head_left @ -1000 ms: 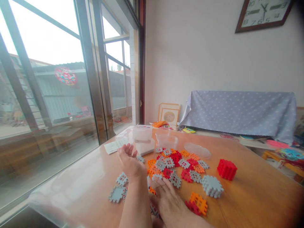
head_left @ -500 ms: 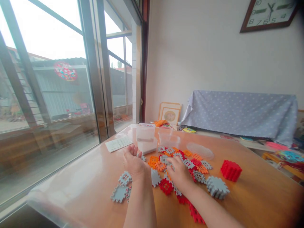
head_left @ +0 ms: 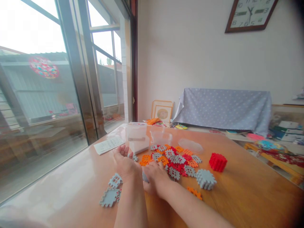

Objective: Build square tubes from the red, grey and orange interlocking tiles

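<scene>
My left hand is raised over the table, palm turned inward, its fingers loosely curled and apart. Just beyond its thumb side a small grey toothed piece shows; whether they touch I cannot tell. My right hand is close beside it, fingers bent down around a smooth grey interlocking tile, mostly covered by the hand. Beyond the right hand spreads a loose pile of red, orange and grey interlocking tiles. Left of my left forearm lie several grey tiles, one solid and one with a window pattern.
To the right stand a stack of grey tiles and a stack of red tiles. An orange tile lies near my right forearm. Behind are clear plastic containers, an oval lid and a printed sheet. A window borders the left.
My right hand has moved left from the pile to beside my left hand, onto the smooth grey tile. The view has turned slightly right.
</scene>
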The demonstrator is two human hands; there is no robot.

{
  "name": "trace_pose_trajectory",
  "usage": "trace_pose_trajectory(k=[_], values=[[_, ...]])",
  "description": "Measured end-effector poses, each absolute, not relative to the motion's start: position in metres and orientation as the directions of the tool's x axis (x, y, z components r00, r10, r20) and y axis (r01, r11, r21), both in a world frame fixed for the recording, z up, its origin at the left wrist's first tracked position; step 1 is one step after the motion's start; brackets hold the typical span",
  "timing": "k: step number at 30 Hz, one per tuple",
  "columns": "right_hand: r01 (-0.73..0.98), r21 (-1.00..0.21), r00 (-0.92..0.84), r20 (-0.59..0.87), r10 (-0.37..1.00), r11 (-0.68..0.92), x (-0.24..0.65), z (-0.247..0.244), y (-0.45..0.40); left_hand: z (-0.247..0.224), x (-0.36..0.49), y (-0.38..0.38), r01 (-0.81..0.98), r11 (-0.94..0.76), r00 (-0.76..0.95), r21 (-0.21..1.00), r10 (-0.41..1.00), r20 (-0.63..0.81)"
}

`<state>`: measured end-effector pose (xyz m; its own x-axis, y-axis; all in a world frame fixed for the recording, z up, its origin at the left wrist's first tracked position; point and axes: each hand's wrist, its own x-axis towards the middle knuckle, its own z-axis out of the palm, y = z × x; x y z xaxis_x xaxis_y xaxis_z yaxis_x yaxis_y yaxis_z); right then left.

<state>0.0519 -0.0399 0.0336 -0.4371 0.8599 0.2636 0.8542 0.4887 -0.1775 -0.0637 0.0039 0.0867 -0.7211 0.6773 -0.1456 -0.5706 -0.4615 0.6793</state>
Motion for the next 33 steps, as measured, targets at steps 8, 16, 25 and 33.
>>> trace_pose_trajectory(k=[8, 16, 25, 33], values=[[0.913, -0.180, -0.301, 0.308, 0.902, 0.366, 0.059, 0.030, -0.035, 0.087, -0.057, 0.009, -0.532, -0.465, -0.716, 0.708, 0.693, -0.083], [0.850, -0.435, -0.154, 0.336, 0.929, 0.298, 0.105, 0.041, -0.029, 0.083, -0.044, 0.013, -0.482, -0.391, -0.651, 0.784, 0.759, -0.022], [0.791, -0.526, 0.016, 0.529, 0.848, 0.314, 0.171, 0.050, -0.066, 0.083, 0.000, -0.010, -0.312, -0.151, -0.117, 0.938, 0.986, 0.120], [0.840, -0.467, 0.096, 0.629, 0.771, 0.276, 0.211, 0.056, -0.094, 0.076, 0.057, -0.052, -0.264, 0.058, 0.511, 0.963, 0.855, 0.089]])
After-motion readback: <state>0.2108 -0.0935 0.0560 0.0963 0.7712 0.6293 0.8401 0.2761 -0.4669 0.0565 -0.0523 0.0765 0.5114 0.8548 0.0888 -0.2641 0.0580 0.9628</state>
